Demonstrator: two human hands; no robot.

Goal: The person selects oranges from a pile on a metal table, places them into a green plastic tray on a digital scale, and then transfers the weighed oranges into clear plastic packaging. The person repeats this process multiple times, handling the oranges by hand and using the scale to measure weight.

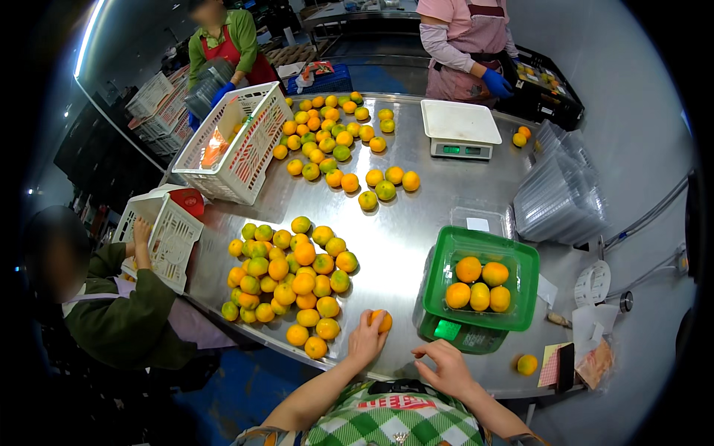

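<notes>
My left hand (pixel 366 341) has its fingers around an orange mandarin (pixel 385 322) near the front edge of the steel table (pixel 385 262). To the left lies a large heap of green-and-orange mandarins (pixel 284 283). My right hand (pixel 444 362) hovers with curled, parted fingers and nothing in it, just in front of a digital scale (pixel 474 341) with a lit green display. On that scale rests a green plastic tray (pixel 530 290). Inside it a clear plastic punnet (pixel 466 259) holds several mandarins (pixel 479 296).
Stacked clear punnets (pixel 558 195) stand at the right. A single mandarin (pixel 527 364), a label roll (pixel 592 283) and a dark phone-like object (pixel 565 368) lie nearer. Farther back are a white scale (pixel 462 122), more mandarins (pixel 329 134) and a white crate (pixel 234 161). Three people stand around the table.
</notes>
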